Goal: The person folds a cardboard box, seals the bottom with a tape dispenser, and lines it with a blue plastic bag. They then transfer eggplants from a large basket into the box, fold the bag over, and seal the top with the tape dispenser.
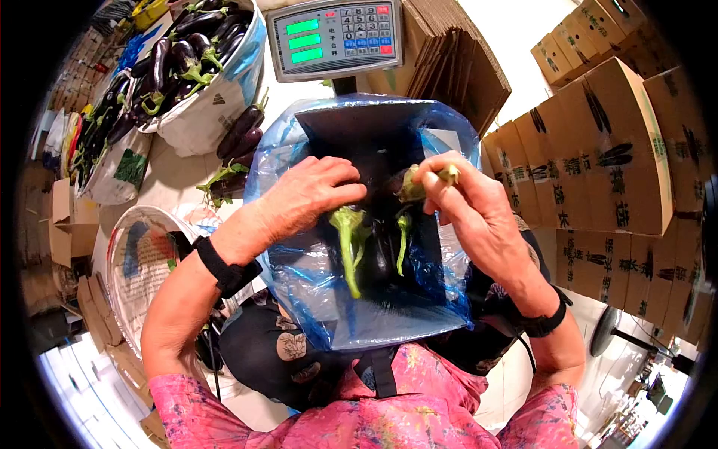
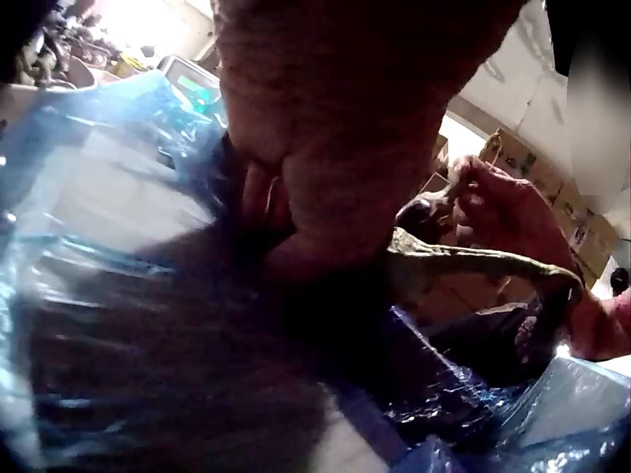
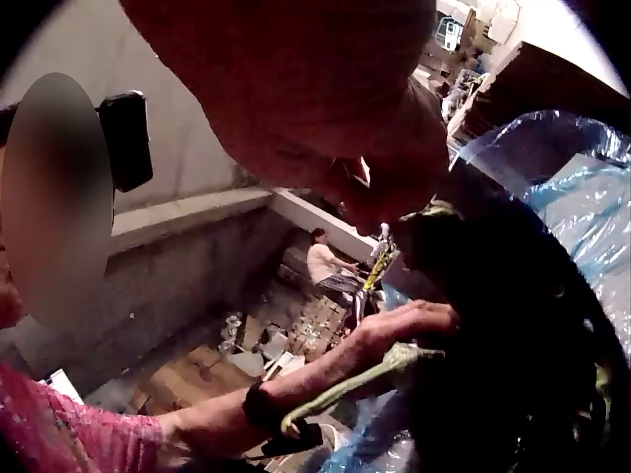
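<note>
A cardboard box lined with a blue plastic bag (image 1: pixel 299 292) sits in front of the person, with dark eggplants inside. The left hand (image 1: pixel 318 191) reaches over the box's left side, its fingers curled over an eggplant whose green cap and long stem (image 1: pixel 348 239) stick out toward the person. The hand hides most of that eggplant's body. Over the right side, the right hand (image 1: pixel 471 206) pinches another eggplant (image 1: pixel 410 183) by its stem end. Between the hands, a thin curved green stem (image 1: pixel 404 243) shows against the dark inside of the box.
Behind the box stands a digital scale display (image 1: pixel 334 39). A large sack of eggplants (image 1: pixel 217 112) is at the upper left, with loose eggplants (image 1: pixel 243 131) beside it. Flattened cardboard (image 1: pixel 456 67) leans behind. Printed cartons (image 1: pixel 591 157) are stacked on the right.
</note>
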### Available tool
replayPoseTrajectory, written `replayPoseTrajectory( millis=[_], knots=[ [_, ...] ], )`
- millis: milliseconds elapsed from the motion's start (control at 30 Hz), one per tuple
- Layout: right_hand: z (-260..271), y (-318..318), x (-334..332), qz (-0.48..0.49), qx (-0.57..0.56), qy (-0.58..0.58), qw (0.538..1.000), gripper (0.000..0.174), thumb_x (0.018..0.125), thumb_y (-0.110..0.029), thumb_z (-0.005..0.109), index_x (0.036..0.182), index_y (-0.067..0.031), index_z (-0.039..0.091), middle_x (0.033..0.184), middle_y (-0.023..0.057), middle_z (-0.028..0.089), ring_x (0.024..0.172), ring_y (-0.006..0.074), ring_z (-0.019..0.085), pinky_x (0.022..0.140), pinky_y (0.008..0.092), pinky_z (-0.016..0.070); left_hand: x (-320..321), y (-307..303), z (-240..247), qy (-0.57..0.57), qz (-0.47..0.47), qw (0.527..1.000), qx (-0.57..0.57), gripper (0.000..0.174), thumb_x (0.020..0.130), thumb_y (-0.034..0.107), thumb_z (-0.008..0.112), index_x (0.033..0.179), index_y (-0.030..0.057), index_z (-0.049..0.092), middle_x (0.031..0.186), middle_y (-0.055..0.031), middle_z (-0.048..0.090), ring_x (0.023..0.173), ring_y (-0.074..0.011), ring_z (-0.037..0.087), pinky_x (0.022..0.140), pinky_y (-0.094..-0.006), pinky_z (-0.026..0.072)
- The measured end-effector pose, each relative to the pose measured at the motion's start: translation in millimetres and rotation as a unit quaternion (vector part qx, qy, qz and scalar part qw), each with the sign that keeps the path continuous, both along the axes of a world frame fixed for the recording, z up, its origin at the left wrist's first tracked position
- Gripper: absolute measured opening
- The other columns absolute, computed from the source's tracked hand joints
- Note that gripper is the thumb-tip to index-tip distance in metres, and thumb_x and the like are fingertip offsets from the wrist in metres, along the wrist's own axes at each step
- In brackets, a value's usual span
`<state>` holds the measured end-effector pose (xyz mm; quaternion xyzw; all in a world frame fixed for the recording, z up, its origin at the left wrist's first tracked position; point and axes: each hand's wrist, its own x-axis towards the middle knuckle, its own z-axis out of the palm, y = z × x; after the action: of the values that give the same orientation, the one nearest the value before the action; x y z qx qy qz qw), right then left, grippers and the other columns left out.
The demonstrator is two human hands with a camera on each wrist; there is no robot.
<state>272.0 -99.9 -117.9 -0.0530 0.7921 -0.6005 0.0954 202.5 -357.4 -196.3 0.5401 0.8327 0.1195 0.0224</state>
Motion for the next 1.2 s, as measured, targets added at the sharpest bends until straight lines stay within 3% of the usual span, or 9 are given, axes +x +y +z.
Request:
replayPoseTrajectory(
  millis=[133,267,400,533,700,867,1000,1100,1200],
  knots=[
    [-0.6,7.0,0.2,0.065,0.129,0.255,0.956,0.013,0.097,-0.013,0.056,0.100,-0.0011,0.060,0.101,0.0180,0.061,0.092,0.0301,0.060,0.080,0.0363,0.0477,3.2,-1.3,-0.3,-0.014,0.024,1.000,0.005,0.038,0.076,0.004,0.061,0.113,0.0100,0.061,0.120,-0.0103,0.059,0.117,-0.0315,0.055,0.095,-0.0407,0.0481],
    [-5.9,-1.9,-0.7,0.025,-0.071,0.102,0.992,0.021,0.101,-0.017,0.053,0.102,0.0015,0.062,0.092,0.0111,0.064,0.086,0.0200,0.064,0.077,0.0311,0.0485,6.9,1.2,-4.9,-0.047,0.045,0.996,0.056,0.044,0.074,0.001,0.063,0.116,0.0136,0.058,0.121,-0.0075,0.058,0.116,-0.0297,0.054,0.092,-0.0392,0.0477],
    [2.0,-7.9,-13.4,0.026,-0.051,0.120,0.991,0.023,0.102,-0.020,0.053,0.098,0.0011,0.061,0.086,0.0065,0.063,0.081,0.0108,0.060,0.070,0.0266,0.0459,9.6,-2.9,-8.0,0.020,0.017,0.999,0.034,0.043,0.074,0.001,0.062,0.115,0.0135,0.058,0.119,-0.0075,0.058,0.116,-0.0296,0.054,0.092,-0.0407,0.0472],
    [4.7,-7.1,-6.4,0.207,0.147,0.185,0.949,0.014,0.095,-0.015,0.058,0.088,-0.0035,0.061,0.087,0.0077,0.065,0.085,0.0256,0.062,0.085,0.0356,0.0454,11.6,-8.8,-6.7,-0.053,0.052,0.995,0.064,0.041,0.073,0.003,0.066,0.113,0.0091,0.061,0.122,-0.0117,0.060,0.116,-0.0336,0.056,0.096,-0.0425,0.0482],
    [-12.8,-8.7,20.2,0.228,-0.073,-0.053,0.969,0.021,0.101,-0.018,0.053,0.094,0.0005,0.059,0.093,0.0106,0.066,0.090,0.0184,0.065,0.081,0.0302,0.0507,9.1,-17.2,-3.4,-0.132,0.092,0.977,0.139,0.047,0.068,-0.003,0.068,0.114,0.0056,0.059,0.123,-0.0151,0.060,0.117,-0.0367,0.056,0.098,-0.0419,0.0474],
    [-49.3,-17.2,29.7,0.326,-0.065,-0.194,0.923,0.015,0.097,-0.005,0.051,0.108,-0.0008,0.060,0.119,0.0119,0.064,0.113,0.0233,0.061,0.098,0.0333,0.0463,14.3,-19.1,-12.4,-0.143,0.097,0.970,0.169,0.066,0.053,-0.015,0.065,0.115,0.0083,0.057,0.117,-0.0100,0.061,0.112,-0.0338,0.057,0.096,-0.0411,0.0486],
    [-62.0,-4.9,30.5,0.482,0.016,-0.143,0.864,0.049,0.079,0.006,0.044,0.125,-0.0039,0.056,0.143,0.0220,0.048,0.132,0.0372,0.047,0.111,0.0402,0.0369,18.7,-19.0,-11.0,-0.166,0.078,0.976,0.119,0.054,0.064,-0.010,0.065,0.115,0.0071,0.059,0.122,-0.0130,0.060,0.117,-0.0354,0.056,0.100,-0.0442,0.0458],
    [-55.2,-4.6,29.3,0.531,0.058,-0.153,0.831,0.051,0.080,0.006,0.045,0.129,-0.0022,0.055,0.128,0.0239,0.060,0.122,0.0348,0.057,0.105,0.0405,0.0432,21.8,-18.6,-9.8,-0.160,0.064,0.979,0.106,0.062,0.059,-0.010,0.066,0.118,0.0089,0.058,0.123,-0.0106,0.059,0.116,-0.0346,0.055,0.099,-0.0440,0.0459],
    [-68.6,-23.4,20.5,0.394,0.082,-0.197,0.894,0.041,0.078,0.003,0.050,0.118,0.0004,0.060,0.104,0.0253,0.069,0.100,0.0368,0.067,0.085,0.0429,0.0542,21.5,-16.4,-15.1,-0.133,0.057,0.983,0.110,0.065,0.056,-0.010,0.067,0.118,0.0101,0.058,0.122,-0.0091,0.058,0.115,-0.0334,0.055,0.096,-0.0422,0.0476]
  ],
)
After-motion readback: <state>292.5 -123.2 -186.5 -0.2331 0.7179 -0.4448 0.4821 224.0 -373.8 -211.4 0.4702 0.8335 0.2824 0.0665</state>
